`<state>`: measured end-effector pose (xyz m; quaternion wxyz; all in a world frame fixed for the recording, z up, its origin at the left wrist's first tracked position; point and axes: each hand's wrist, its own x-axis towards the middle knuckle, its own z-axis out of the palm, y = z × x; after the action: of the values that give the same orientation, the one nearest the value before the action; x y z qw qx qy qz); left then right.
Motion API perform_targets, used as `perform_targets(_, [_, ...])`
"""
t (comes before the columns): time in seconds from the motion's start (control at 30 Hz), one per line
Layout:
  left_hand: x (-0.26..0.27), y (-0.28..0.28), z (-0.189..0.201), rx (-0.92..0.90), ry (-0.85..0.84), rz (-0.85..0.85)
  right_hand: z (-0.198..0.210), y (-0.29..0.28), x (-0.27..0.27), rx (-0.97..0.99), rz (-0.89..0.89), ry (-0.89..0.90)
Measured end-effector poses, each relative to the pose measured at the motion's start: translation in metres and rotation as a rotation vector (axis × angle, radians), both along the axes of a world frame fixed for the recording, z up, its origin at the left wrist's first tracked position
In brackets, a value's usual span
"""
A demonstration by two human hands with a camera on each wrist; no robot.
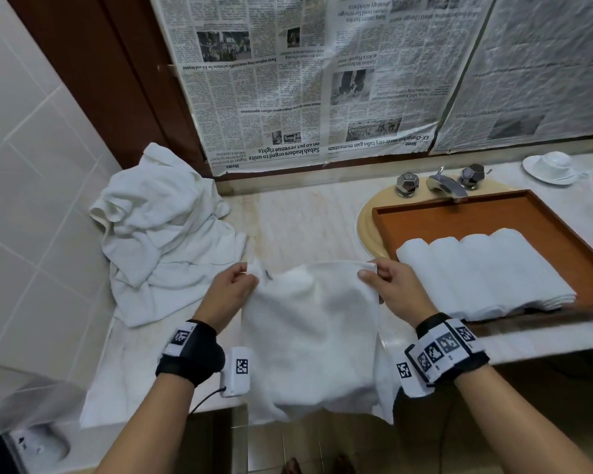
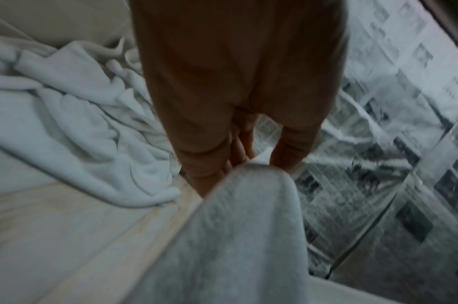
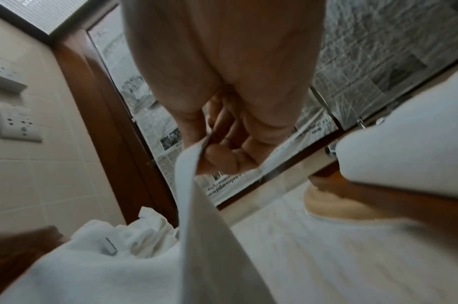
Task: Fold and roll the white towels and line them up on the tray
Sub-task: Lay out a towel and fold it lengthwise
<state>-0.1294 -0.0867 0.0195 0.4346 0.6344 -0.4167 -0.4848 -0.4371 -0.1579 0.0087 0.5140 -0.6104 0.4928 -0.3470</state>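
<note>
A white towel (image 1: 308,336) hangs spread between my two hands above the counter's front edge. My left hand (image 1: 235,285) pinches its top left corner, and my right hand (image 1: 384,278) pinches the top right corner. The left wrist view shows the towel (image 2: 235,236) draped from my left hand (image 2: 243,158). In the right wrist view its edge (image 3: 196,195) runs down from my right hand (image 3: 217,152). Several rolled white towels (image 1: 486,271) lie side by side at the near end of the brown tray (image 1: 459,213).
A heap of loose white towels (image 1: 158,234) lies on the marble counter (image 1: 298,220) at the left, against the tiled wall. The tray rests over a sink with a chrome tap (image 1: 445,183). A white cup and saucer (image 1: 552,165) stands far right. Newspaper (image 1: 305,80) covers the wall behind.
</note>
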Motion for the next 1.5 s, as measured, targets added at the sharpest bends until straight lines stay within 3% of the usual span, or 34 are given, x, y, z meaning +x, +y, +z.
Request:
perform_targets(0.2, [0.015,0.043,0.053,-0.049,0.109,-0.058,0.041,0.027,-0.026,-0.119,0.052,0.016])
perform_targets(0.3, [0.025,0.058,0.051,-0.027,0.118,-0.044,0.043,0.041,-0.032,-0.121,0.088,0.031])
perform_targets(0.4, [0.023,0.070,0.023,0.027,0.018,-0.072,0.012,0.051,-0.033,-0.126,0.114,0.176])
perform_targets(0.57, [0.004,0.094,-0.067,0.247,-0.169,-0.115,-0.079,0.077,-0.022,-0.009,0.129,0.449])
perform_targets(0.7, [0.004,0.103,-0.102,0.257,-0.137,-0.188,-0.101,0.089,-0.023,0.123,0.108,0.443])
perform_targets(0.8, [0.018,0.100,-0.084,0.205,-0.118,-0.154,-0.075,0.080,-0.029,0.063,0.096,0.412])
perform_targets(1.0, [0.058,0.079,-0.007,-0.073,-0.008,0.016,0.006,0.049,-0.044,-0.048,-0.005,0.240])
perform_targets(1.1, [0.065,0.059,0.030,-0.186,-0.085,0.011,0.041,0.030,-0.038,-0.163,-0.002,0.227])
perform_targets(1.23, [0.066,0.034,0.063,-0.315,-0.135,0.127,0.069,0.001,-0.027,-0.296,-0.020,0.214])
perform_targets(1.43, [0.063,-0.005,0.101,-0.390,-0.230,0.164,0.098,-0.034,-0.026,-0.379,-0.089,0.184])
perform_targets(1.5, [0.059,-0.014,0.105,-0.382,-0.254,0.101,0.103,-0.042,-0.028,-0.380,-0.089,0.197])
